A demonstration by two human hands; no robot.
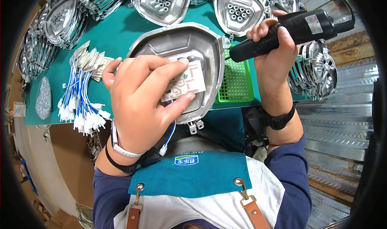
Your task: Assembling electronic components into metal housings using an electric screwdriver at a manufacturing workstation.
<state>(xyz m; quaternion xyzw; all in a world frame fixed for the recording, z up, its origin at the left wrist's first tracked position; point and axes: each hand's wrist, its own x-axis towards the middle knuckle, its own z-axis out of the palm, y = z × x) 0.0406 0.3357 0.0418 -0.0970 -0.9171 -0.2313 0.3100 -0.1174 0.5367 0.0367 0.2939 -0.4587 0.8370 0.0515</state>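
Far L: stack of metal shells (66, 21), several pcs, on green table (111, 33). Nr table edge: glittery silver lump (43, 99), oval. Next: bunch of wires (80, 92), blue & wht, wht plugs at btm, small flat boards heaped at top.

L hand (139, 83): wht band + blk band on wrist; thumb at lower edge, fingers at upper, pinching wht board (195, 79). Board is over hollow of big metal shell (173, 37), ctr of table; from where I stand, can't tell if it touches shell's floor. Single blue/wht wire w/ wht plug (163, 150) hangs below L hand, nr teal apron (161, 176).

R of big shell, just beside its rim: green tray (236, 100), gridded floor. Above tray: blk power screwdriver (258, 45), thin tip pointing L. R hand (278, 63): fingers wrapped round its body, thumb along near side; blk watch on wrist.

Far R: 2nd stack of shells (316, 73), on edge.
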